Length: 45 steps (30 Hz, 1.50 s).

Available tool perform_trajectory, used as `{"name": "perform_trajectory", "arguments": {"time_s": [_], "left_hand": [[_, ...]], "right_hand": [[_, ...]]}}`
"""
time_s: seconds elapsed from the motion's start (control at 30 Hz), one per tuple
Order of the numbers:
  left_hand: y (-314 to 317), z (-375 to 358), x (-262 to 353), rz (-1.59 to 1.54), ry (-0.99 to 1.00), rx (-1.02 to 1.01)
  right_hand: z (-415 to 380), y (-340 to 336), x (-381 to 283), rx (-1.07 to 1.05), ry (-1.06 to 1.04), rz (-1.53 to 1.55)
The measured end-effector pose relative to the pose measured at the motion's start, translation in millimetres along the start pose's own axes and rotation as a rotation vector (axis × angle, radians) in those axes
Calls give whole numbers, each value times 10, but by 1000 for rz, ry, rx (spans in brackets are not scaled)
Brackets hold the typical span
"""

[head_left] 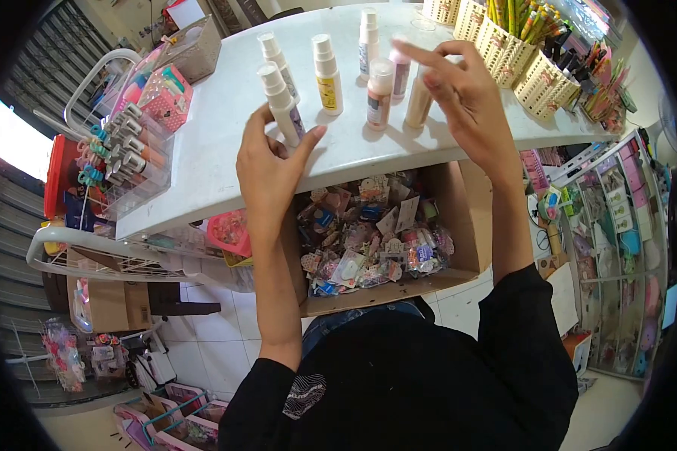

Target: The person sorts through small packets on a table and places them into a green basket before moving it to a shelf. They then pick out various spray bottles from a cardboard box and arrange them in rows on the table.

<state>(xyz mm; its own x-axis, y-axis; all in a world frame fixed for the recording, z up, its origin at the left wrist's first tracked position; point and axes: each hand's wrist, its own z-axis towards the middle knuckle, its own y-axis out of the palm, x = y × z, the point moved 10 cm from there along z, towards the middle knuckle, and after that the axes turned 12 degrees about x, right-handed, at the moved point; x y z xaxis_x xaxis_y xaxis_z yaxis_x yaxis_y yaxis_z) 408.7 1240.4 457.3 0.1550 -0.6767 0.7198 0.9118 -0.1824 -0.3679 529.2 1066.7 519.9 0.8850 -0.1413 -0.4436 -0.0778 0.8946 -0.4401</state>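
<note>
My left hand (269, 167) is at the table's front edge, with its thumb and fingers around the lower part of a white spray bottle (277, 92). My right hand (470, 101) is raised with its fingers apart and slightly blurred, and nothing shows in it. Below its fingers stands a beige bottle (418, 109), partly covered by the hand. Beside that are a clear-capped bottle (379, 94) and a pink bottle (400, 75). A yellow-labelled spray bottle (327, 79) stands mid-group. Two more white spray bottles (367, 45) (272, 56) stand farther back.
Below the white table (210, 169) a cardboard box (466, 225) holds many small packaged items. Cream baskets (496, 52) with pencils and pens line the back right. At left are a clear organiser (139, 161) of small bottles and a pink dotted box (165, 98).
</note>
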Motion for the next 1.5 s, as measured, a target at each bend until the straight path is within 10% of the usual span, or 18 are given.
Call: {"name": "perform_trajectory", "arguments": {"time_s": [0.07,0.13,0.2,0.27,0.4,0.47,0.53,0.67,0.77,0.9,1.0,1.13,1.23,1.3,1.4,1.5], "left_hand": [[-78,-54,67,-64,40,93],[-658,-325,3,-479,77,655],[-697,-707,35,-646,342,521],[-258,-1004,231,-624,435,50],[1315,-2049,-451,-225,-69,-1020],[1832,-2965,-937,167,258,-1499],[2089,-3312,-1113,423,97,-1648],[2708,-3584,-1139,141,269,-1212],[2729,-3477,-1170,214,209,-1013],[2561,-3852,-1390,437,71,-1489],[2377,-3944,-1282,503,450,-1589],[2314,-3816,-1359,637,320,-1570],[2380,-3726,-1341,757,448,-1424],[2450,-3677,-1255,719,541,-1291],[2519,-3689,-1004,168,575,-1005],[2459,-3709,-899,-42,591,-1057]], "right_hand": [[-27,-306,-170,213,-171,-38],[-166,-630,-278,319,-127,52],[-414,-613,-142,132,37,267],[-779,-293,112,-244,285,433],[-2349,585,1193,-992,676,123],[-3226,939,1750,-1176,722,6],[-3866,1123,2150,-1311,829,-112],[-4683,1453,2621,-1257,1175,-202],[-4345,1346,2619,-1159,1008,-306],[-4078,1238,2481,-1055,771,-416],[-4109,1382,2558,-1034,789,-55],[-4004,1440,2684,-919,864,-28],[-4344,1639,2667,-1273,586,3],[-4613,1514,2882,-1167,1102,-3],[-4607,1524,2767,-925,1331,377],[-4235,1543,2610,-1008,909,357]]}}
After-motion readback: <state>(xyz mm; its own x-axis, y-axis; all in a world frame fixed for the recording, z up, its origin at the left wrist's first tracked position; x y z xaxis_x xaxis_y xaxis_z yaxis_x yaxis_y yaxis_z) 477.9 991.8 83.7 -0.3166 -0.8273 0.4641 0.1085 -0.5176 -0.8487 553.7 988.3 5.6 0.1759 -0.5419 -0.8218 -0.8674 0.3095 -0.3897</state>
